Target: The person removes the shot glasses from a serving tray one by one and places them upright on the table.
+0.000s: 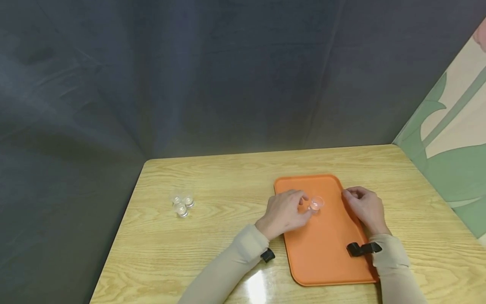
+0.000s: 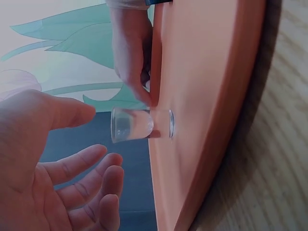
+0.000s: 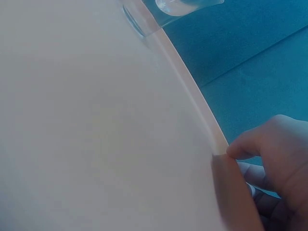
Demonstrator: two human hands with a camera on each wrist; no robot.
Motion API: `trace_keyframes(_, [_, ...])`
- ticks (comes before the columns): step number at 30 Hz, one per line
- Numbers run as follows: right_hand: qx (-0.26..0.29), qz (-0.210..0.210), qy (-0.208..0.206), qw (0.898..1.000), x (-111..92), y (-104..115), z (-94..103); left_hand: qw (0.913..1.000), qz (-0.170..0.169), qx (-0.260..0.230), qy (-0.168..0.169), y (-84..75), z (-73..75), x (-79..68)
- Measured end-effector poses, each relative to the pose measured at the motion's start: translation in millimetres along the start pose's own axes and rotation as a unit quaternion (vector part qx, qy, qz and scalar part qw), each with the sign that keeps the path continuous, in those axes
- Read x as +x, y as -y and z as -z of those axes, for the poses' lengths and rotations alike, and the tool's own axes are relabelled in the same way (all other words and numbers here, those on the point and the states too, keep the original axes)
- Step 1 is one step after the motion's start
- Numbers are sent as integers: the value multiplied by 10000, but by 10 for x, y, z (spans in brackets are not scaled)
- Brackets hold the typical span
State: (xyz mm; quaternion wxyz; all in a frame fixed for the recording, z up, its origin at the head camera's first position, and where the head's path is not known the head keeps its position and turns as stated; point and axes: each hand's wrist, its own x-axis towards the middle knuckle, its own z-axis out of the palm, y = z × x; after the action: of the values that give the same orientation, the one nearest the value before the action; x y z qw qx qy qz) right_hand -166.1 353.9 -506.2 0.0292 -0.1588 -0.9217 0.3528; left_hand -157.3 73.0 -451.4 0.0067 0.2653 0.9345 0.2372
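Note:
A small clear shot glass stands upright on an orange tray. My left hand is just left of this glass. In the left wrist view its thumb and spread, bent fingers are apart from the glass, with a gap between them. At the tray's right rim, my right hand pinches the edge. In the right wrist view the thumb of that hand lies on the rim, and its curled fingers are outside it, partly hidden. The glass's base shows at the top of that view.
Three more small clear glasses are grouped on the left part of the wooden table. A dark curtain hangs behind the table, and a wall with a leaf pattern is at the right.

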Motion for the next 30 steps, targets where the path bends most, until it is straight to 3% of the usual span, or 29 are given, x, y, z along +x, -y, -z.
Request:
trace_keyframes(12, [-40,-3,-18,10000,3,1,-7,9999,0,81,127,-87,-41,93])
trace_keyframes(30, [-10,60,-49,10000,1,7,2,9999,165,11,-3,-100,-162,190])
